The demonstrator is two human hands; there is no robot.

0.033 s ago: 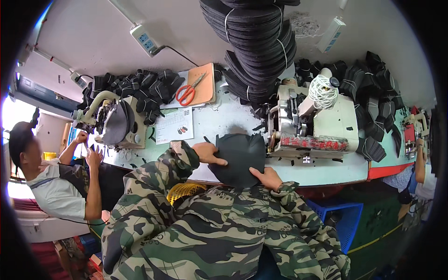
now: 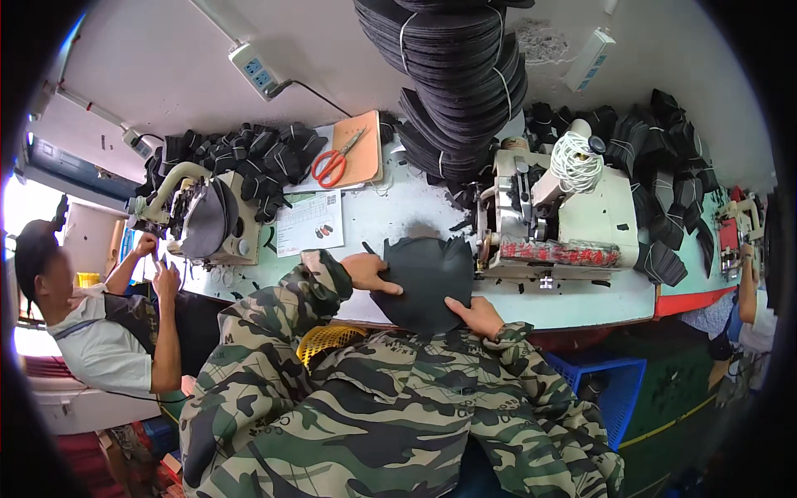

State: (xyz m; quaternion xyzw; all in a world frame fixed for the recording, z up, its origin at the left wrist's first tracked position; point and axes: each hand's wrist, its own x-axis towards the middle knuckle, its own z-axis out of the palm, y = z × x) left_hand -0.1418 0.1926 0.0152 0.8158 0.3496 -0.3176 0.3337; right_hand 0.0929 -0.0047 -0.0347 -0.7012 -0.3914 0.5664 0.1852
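Observation:
A rounded black cut piece with a ragged, notched top edge lies at the front of the white worktable, close to my body. My left hand grips its left side, thumb lying on top. On the lower right edge my right hand holds it the same way, with its thumb over the surface and its other fingers partly out of sight. Whether it is one layer or several, I cannot tell. Just right of the piece stands a cream sewing machine with a coil of white cord on it.
Tall tied stacks of black pieces rise behind. Red-handled scissors rest on an orange folder, near a printed sheet. Another machine and a co-worker are at left. A blue crate stands below, right.

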